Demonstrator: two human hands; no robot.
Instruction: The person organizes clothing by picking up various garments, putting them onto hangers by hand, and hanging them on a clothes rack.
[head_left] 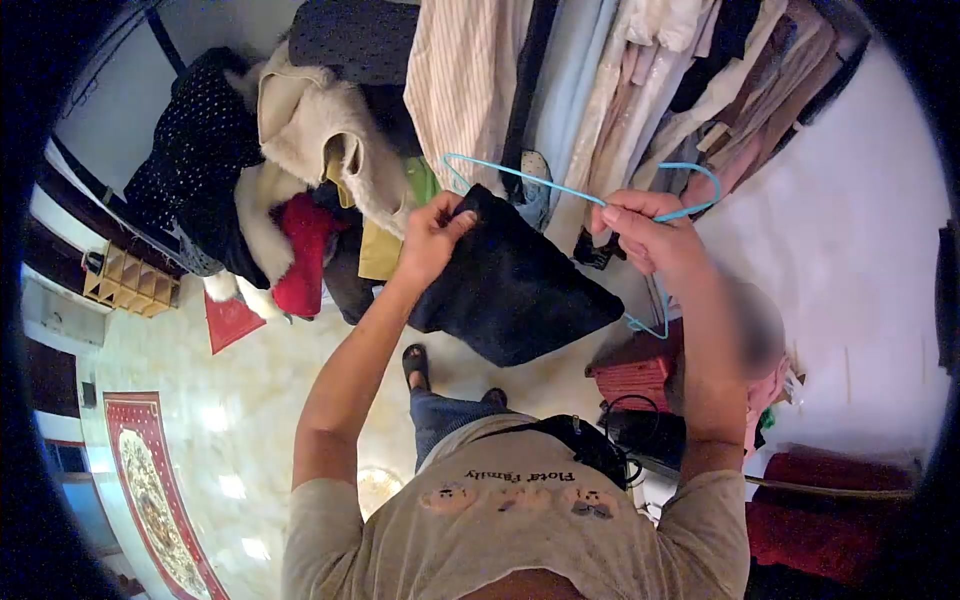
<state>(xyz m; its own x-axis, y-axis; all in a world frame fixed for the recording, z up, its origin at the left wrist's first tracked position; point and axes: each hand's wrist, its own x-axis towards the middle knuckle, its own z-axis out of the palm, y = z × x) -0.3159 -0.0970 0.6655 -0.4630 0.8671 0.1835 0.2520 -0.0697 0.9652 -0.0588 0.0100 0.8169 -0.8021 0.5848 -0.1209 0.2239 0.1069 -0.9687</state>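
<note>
Pale floor (250,400) behind black garment (520,285), blue hanger (560,187) part-hidden.

Hanger (560,188) before hanging clothes (575,80); rug (160,500) on floor (290,400), left; basket (635,382), right.

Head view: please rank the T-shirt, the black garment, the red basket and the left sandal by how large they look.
1. T-shirt, clearly largest, very near the camera
2. Black garment
3. Red basket, going by its visible part
4. Left sandal
</note>
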